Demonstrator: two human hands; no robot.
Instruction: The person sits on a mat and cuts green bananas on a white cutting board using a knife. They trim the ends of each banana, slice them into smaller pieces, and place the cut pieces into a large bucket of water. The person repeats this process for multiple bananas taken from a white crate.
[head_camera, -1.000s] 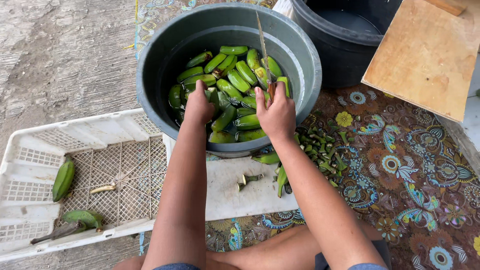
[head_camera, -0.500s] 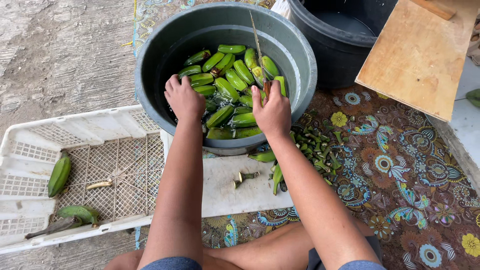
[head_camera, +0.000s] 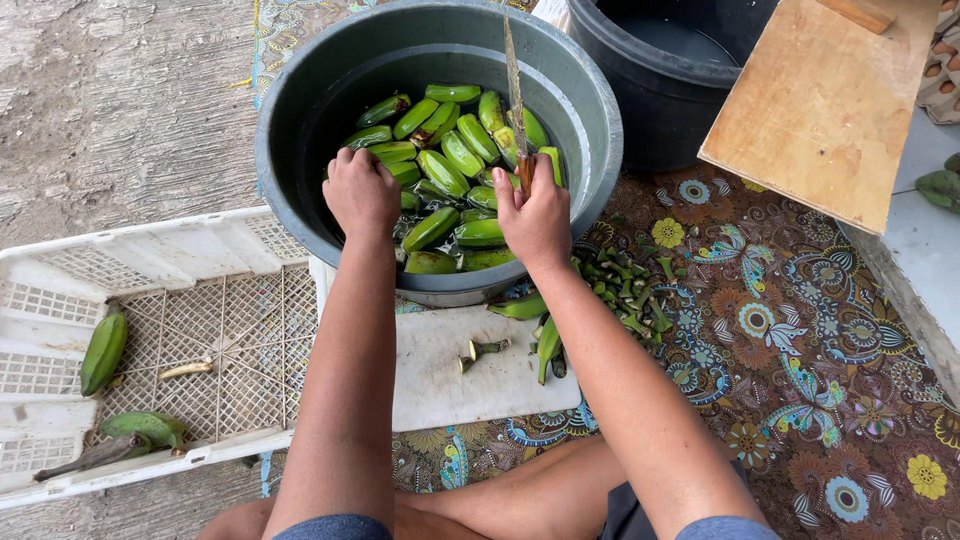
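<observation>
A grey basin (head_camera: 590, 120) holds water and several peeled green bananas (head_camera: 445, 170). My left hand (head_camera: 360, 190) reaches into its left side, fingers curled down over a green banana at the edge of the pile. My right hand (head_camera: 535, 215) rests over the basin's near right side, shut on a knife (head_camera: 513, 90) whose thin blade points up and away from me. A green banana end (head_camera: 551, 165) sticks up beside the right hand's fingers.
A white plastic crate (head_camera: 200, 250) on the left holds a few green bananas (head_camera: 103, 350). A white cutting board (head_camera: 450, 375) with cut stem pieces lies before me on a patterned mat (head_camera: 800, 350). A black bucket (head_camera: 670, 90) and a wooden board (head_camera: 820, 100) sit at the right.
My left hand has moved left across the bananas to the basin's left side. My right hand has kept the knife and stayed near the basin's right side.
</observation>
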